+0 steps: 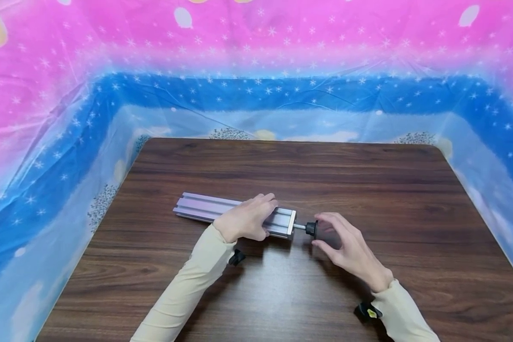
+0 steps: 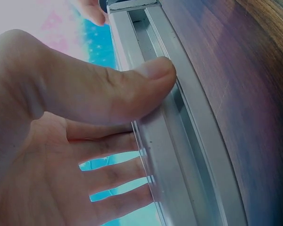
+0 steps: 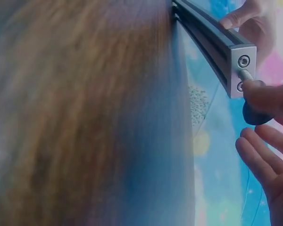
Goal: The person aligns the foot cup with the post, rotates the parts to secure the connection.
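Note:
A silver aluminium profile (image 1: 205, 205) with lengthwise slots lies across the table. My left hand (image 1: 248, 218) grips it near its right end, the thumb (image 2: 151, 80) along the slotted face and the fingers on the opposite side. From the profile's end plate (image 3: 236, 87), fitted with socket-head screws (image 3: 244, 60), a threaded rod (image 1: 299, 226) sticks out, with a black knob (image 1: 310, 229) on it. My right hand (image 1: 350, 244) curves loosely about the knob, thumb and fingertips parted around its rim. In the right wrist view the thumb overlaps the knob (image 3: 255, 114).
The brown wood-grain table (image 1: 282, 171) has rounded far corners. Hanging cloth (image 1: 261, 95) in pink and blue with snowflakes surrounds it on the far side and both flanks. A black wrist mount (image 1: 367, 311) hangs under the right sleeve, another (image 1: 237, 257) under the left.

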`<state>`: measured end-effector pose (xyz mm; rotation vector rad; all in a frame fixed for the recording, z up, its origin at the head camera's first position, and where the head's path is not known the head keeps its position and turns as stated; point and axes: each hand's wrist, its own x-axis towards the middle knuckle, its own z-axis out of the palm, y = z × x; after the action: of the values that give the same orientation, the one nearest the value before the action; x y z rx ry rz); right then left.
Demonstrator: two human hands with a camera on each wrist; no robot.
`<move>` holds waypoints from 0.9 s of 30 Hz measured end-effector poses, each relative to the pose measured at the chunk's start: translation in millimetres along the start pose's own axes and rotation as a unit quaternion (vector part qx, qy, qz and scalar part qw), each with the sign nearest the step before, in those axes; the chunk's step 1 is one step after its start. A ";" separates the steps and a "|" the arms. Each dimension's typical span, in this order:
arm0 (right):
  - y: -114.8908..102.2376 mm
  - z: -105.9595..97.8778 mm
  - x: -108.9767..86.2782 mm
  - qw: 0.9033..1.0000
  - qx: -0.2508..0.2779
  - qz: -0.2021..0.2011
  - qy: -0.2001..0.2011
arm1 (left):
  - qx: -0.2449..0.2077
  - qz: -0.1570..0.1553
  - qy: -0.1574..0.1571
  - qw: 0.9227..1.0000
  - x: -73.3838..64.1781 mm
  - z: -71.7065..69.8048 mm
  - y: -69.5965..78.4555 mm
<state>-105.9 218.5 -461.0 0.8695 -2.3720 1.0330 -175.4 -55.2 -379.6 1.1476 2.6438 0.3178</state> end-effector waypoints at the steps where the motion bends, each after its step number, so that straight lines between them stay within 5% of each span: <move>1: 0.0 0.5 1.0 1.000 0.004 -0.009 0.006 | -0.001 -0.003 -0.003 1.000 -0.1 -0.1 -0.2; 5: -0.3 0.8 2.3 1.000 0.004 -0.017 0.014 | -0.005 -0.007 -0.006 1.000 -0.5 0.0 -0.5; 27: -3.1 1.9 0.8 0.992 -0.045 0.108 -0.042 | 0.003 0.001 0.002 1.000 -0.9 1.9 0.2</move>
<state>-104.6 215.1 -460.2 0.6453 -2.6069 0.9777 -174.1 -55.5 -381.3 1.1535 2.6491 0.3132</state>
